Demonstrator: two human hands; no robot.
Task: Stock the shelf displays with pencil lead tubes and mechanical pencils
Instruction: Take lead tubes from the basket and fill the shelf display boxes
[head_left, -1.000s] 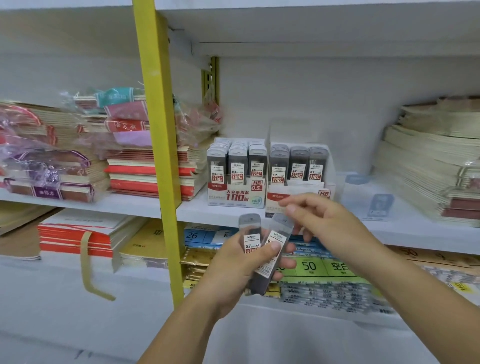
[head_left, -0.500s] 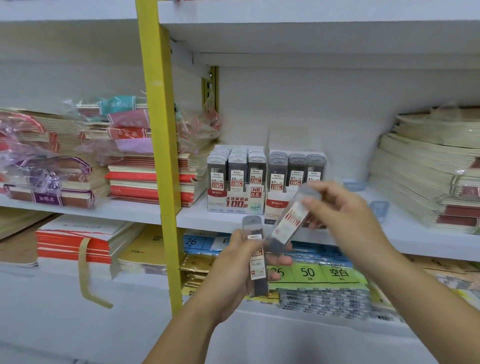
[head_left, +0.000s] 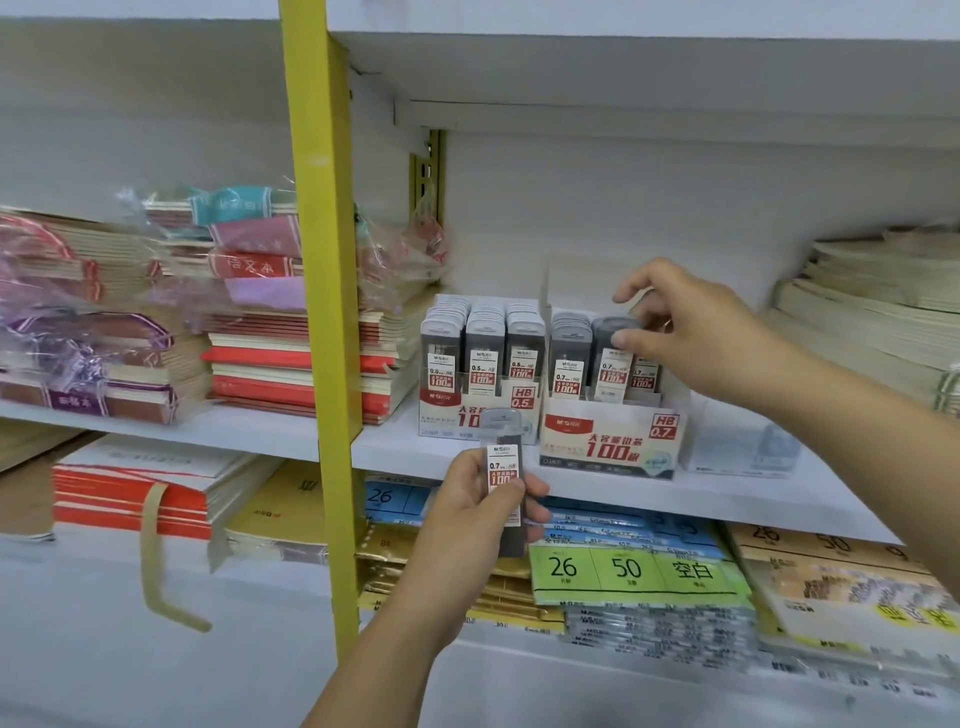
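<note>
Right now the left grip (head_left: 475, 519) is clenched round a lead tube (head_left: 501, 462), held upright before the shelf (head_left: 395, 441) edge, at 6 o'clock from the 0.5 display box (head_left: 447, 402). The tube has a flat, dark, see-through body, a grey cap and a white label printed 0.7 HB with a red 100. Just beside that box, at its 3 o'clock, stands the 0.7 display box (head_left: 613, 441), white with red lettering, its columns holding like tubes. The right grip (head_left: 691, 338) pinches the grey cap of a second tube (head_left: 614, 371) between thumb and forefinger, upright in this box's middle column. Stacked notebooks (head_left: 291, 364) lie at 9 o'clock, past a yellow upright (head_left: 322, 312).
</note>
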